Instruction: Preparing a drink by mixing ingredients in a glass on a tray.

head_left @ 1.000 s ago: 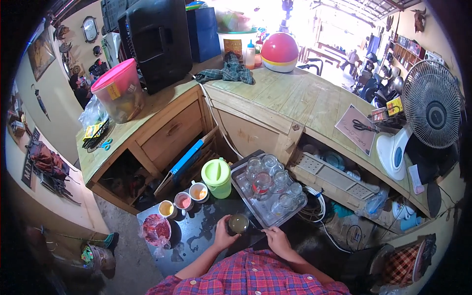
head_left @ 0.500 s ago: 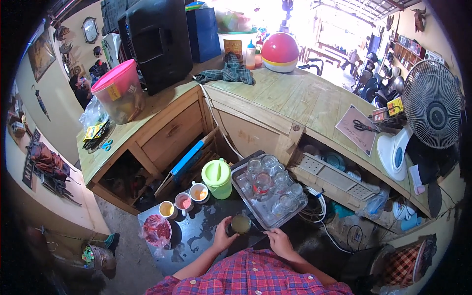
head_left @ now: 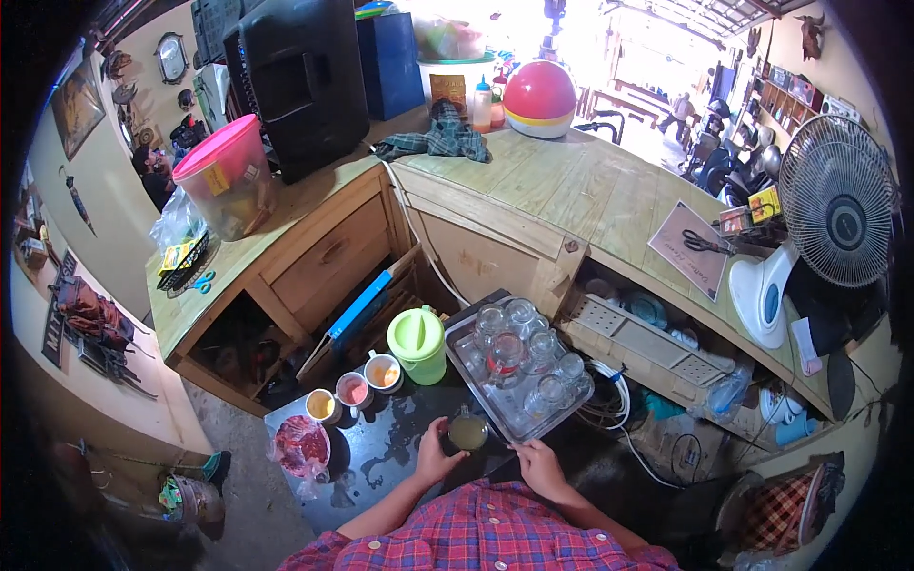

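Right fingers (head_left: 526, 451), grip too small to tell

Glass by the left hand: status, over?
Left hand curled at glass. Right hand beside tray, grip unclear. Glass holds murky liquid. Tray crowds its right.

clear glass (head_left: 466, 431) of cloudy yellow-green liquid (head_left: 468, 436), upright, just beside the grey tray (head_left: 475, 377)

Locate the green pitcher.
Head view, left of centre: the green pitcher stands on the dark table, white mug to its left, tray of glasses to its right.
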The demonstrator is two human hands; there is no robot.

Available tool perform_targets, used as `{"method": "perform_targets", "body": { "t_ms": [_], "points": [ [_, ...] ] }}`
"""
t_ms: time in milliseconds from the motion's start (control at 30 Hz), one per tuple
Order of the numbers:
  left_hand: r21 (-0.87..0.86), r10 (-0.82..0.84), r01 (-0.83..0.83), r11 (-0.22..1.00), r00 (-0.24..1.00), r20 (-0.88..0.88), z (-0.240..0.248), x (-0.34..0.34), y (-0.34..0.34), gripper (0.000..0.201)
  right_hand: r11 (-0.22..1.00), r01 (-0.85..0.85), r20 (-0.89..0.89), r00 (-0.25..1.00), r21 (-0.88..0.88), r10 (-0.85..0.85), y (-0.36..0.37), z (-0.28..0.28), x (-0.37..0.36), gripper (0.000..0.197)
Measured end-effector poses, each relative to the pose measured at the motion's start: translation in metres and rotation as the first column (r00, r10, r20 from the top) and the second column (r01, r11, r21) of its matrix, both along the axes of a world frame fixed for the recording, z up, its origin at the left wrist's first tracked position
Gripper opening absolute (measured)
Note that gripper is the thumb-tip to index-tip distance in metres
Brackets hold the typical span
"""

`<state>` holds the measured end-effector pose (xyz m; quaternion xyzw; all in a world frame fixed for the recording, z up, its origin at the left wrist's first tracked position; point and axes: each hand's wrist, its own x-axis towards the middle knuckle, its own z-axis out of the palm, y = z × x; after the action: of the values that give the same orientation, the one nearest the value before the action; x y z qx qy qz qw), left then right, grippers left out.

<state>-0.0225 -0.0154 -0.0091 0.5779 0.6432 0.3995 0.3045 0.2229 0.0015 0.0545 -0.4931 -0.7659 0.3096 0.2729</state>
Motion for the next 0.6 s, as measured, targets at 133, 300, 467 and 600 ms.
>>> {"method": "perform_targets", "body": {
  "t_ms": [133,300,467,600],
  "points": [
    [-0.081,0.084,-0.092,0.993,0.992,-0.097,0.008,0.016,0.002,0.097,0.999,0.048,-0.036,0.998,0.022,-0.047,0.018,-0.001,-0.012,0.022],
    [0.153,0.015,0.018,0.988,0.978,-0.208,0.016,-0.001,0.011,0.116,1.0,0.01,-0.047,0.999,-0.019,-0.011,0.0,0.001,0.007,0.02],
    [0.059,-0.225,0.24,0.969,0.955,-0.193,0.025,-0.022,0.037,0.117,0.999,0.052,-0.027,0.998,0.003,-0.051,0.008,0.002,-0.009,0.02],
    [-0.033,-0.214,0.213,0.976,0.94,-0.264,0.025,-0.015,0.038,0.111,0.998,0.07,-0.005,0.998,-0.005,-0.07,0.012,0.0,-0.009,0.021]
  ]
}}
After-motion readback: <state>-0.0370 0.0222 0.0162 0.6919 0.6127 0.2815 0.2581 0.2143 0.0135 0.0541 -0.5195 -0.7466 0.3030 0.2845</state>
